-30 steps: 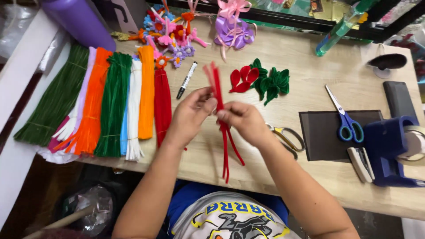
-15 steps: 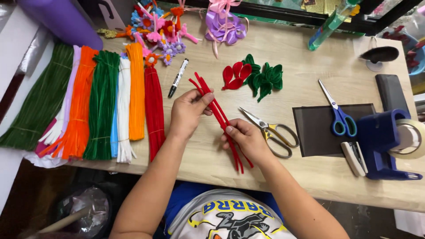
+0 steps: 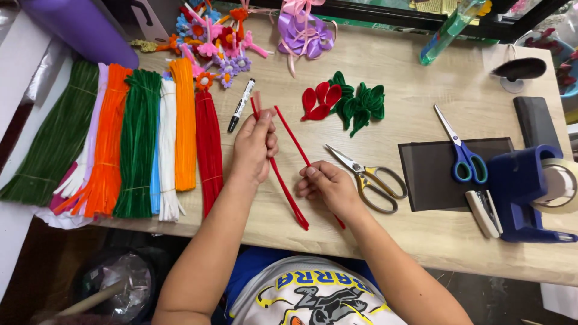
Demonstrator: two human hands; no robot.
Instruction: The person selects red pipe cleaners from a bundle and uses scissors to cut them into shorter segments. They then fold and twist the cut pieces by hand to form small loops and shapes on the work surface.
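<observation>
My left hand (image 3: 254, 149) grips a small bunch of red pipe cleaners (image 3: 283, 183) near their top ends, and they slant down toward the table's front edge. My right hand (image 3: 325, 183) pinches a single red pipe cleaner (image 3: 292, 133) pulled a little to the right of the bunch. Both hands hover over the wooden table (image 3: 385, 66). Silver scissors with gold handles (image 3: 368, 178) lie just right of my right hand. A black marker (image 3: 241, 105) lies above my left hand.
Bundles of green, orange, white and red pipe cleaners (image 3: 141, 141) lie at the left. Red and green folded petals (image 3: 346, 103), pipe-cleaner flowers (image 3: 211, 45) and purple ribbon (image 3: 304, 33) sit farther back. Blue scissors (image 3: 460, 153), a dark sheet (image 3: 430, 174), a blue tape dispenser (image 3: 530, 189) stand right.
The bunch of red pipe cleaners was held together in both hands. Now my right hand has drawn one stem out to the right while my left keeps the others.
</observation>
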